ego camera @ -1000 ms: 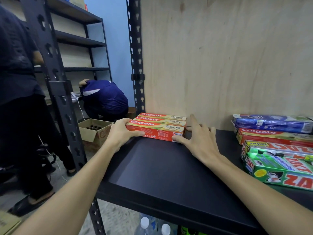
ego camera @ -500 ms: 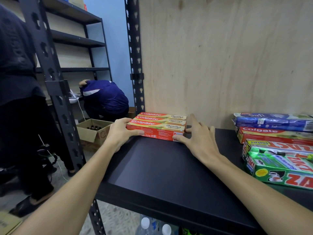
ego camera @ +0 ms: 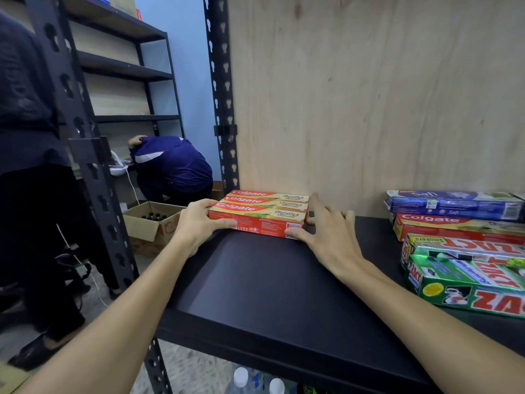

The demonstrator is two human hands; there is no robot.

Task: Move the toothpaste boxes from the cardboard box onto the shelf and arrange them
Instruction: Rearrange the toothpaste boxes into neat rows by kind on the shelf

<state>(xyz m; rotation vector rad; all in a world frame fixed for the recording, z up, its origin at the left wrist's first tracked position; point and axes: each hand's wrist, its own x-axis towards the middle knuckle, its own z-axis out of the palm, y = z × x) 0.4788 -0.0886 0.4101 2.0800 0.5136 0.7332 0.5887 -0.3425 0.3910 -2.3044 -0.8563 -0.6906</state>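
Observation:
Three red and yellow Colgate toothpaste boxes [ego camera: 264, 213] lie side by side at the back left of the black shelf [ego camera: 255, 282], against the plywood back panel. My left hand [ego camera: 199, 226] grips their left end, thumb along the front face. At their right end my right hand [ego camera: 326, 231] lies flat with fingers spread, thumb touching the front corner. A cardboard box [ego camera: 150, 223] with dark bottles inside sits on the floor to the left.
On the shelf's right side lie a blue Safi box [ego camera: 454, 204], another Colgate box [ego camera: 454, 227] and green Zact boxes [ego camera: 468, 277]. Black rack uprights [ego camera: 221, 92] stand left. One person [ego camera: 173, 169] crouches behind the cardboard box, another [ego camera: 25, 137] stands at the far left.
Both hands stay at the ends of the three Colgate boxes. The boxes have hardly moved.

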